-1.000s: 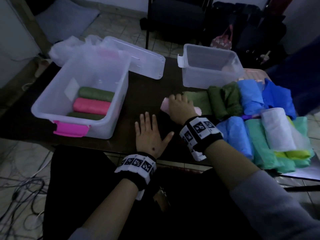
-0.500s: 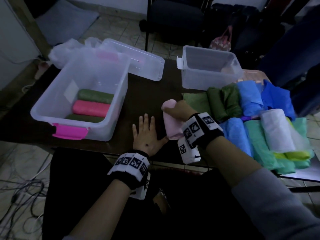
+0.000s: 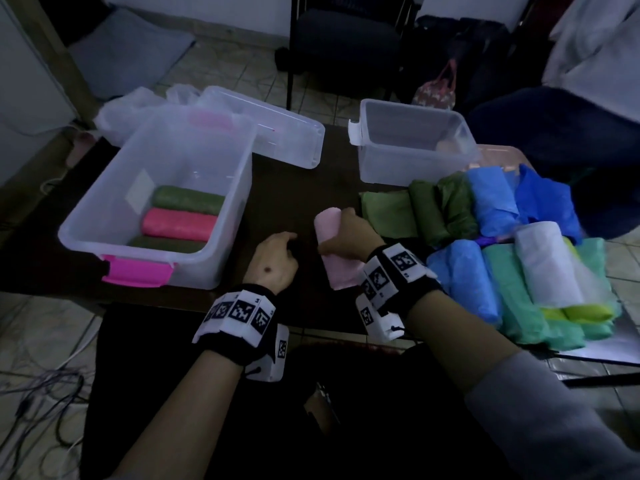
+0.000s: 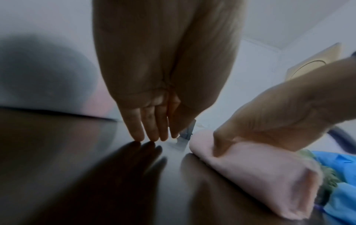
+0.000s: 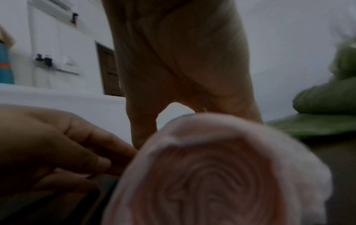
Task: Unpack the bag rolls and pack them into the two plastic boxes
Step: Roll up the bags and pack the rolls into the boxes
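My right hand (image 3: 348,235) grips a pale pink bag roll (image 3: 330,258) at its far end; the roll lies lengthwise on the dark table (image 3: 287,188), its spiral end (image 5: 212,175) facing my wrist. My left hand (image 3: 275,258) stands just left of it, empty, with fingertips (image 4: 150,135) touching the table. The large clear box (image 3: 104,209) with a pink latch holds two green rolls and a pink roll (image 3: 178,224). The small clear box (image 3: 412,168) stands at the back right; I cannot tell what lies inside it.
A pile of green, blue, teal, white and yellow rolls (image 3: 502,258) covers the right of the table. A clear lid (image 3: 277,129) and a crumpled plastic bag (image 3: 128,109) lie behind the large box. A chair and a seated person are beyond the table.
My right hand has pulled the pink roll away from the green rolls and turned it lengthwise toward me. My left hand has risen from lying flat onto its fingertips.
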